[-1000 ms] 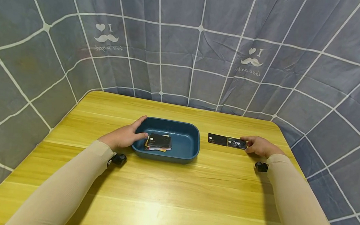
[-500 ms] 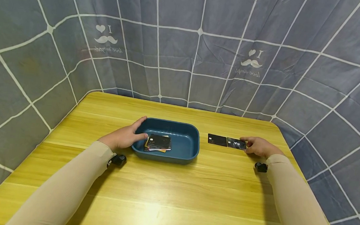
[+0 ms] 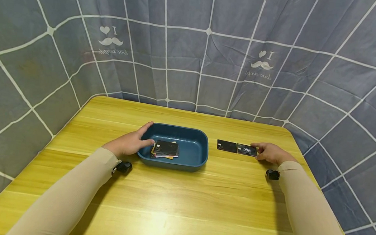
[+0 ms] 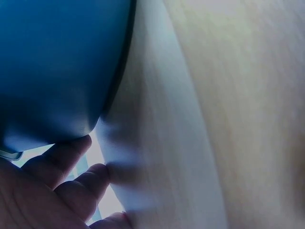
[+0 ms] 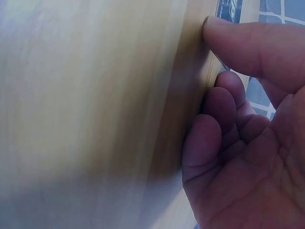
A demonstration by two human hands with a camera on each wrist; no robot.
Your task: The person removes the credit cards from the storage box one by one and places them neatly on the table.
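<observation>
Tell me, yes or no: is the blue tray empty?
No, the tray holds a small stack of cards near its left end, in the head view.

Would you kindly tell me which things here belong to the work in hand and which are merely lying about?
In hand:
- tray, left hand on its rim
- card stack in the tray
- VIP card, touched by right hand
- second card beside it

Lying about:
- table
- curtain
</observation>
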